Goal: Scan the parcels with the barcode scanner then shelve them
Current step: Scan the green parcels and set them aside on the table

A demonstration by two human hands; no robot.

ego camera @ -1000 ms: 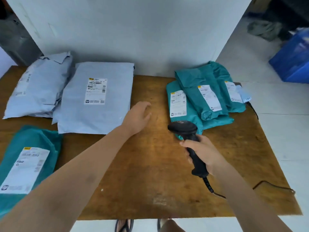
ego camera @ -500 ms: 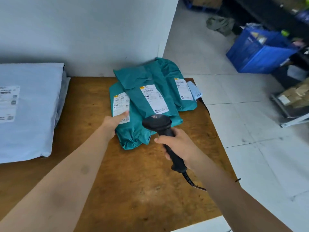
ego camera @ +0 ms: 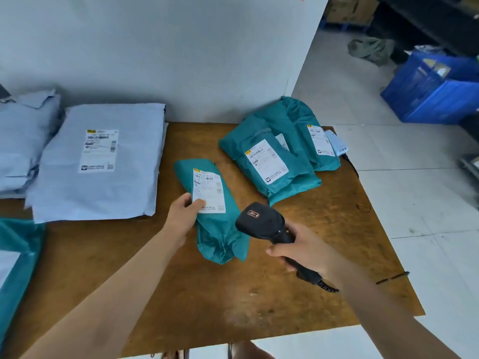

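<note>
A teal parcel [ego camera: 220,229] with a white label lies in the middle of the wooden table [ego camera: 233,301]. My left hand [ego camera: 182,218] grips its left edge, thumb on the label. My right hand [ego camera: 308,252] holds the black barcode scanner [ego camera: 261,222] by its handle, with the head just right of that parcel. Behind them, a pile of teal parcels [ego camera: 282,151] sits at the table's far right corner.
Pale blue-grey parcels [ego camera: 101,161] lie at the table's back left, and another teal parcel [ego camera: 15,268] sits at the left edge. A white wall stands behind the table. On the tiled floor to the right is a blue crate [ego camera: 435,92]. The scanner's cable [ego camera: 391,277] trails off the right edge.
My left hand reached the teal pile, took one parcel and pulled it out to the middle of the table. The scanner stayed in my right hand, near the parcel.
</note>
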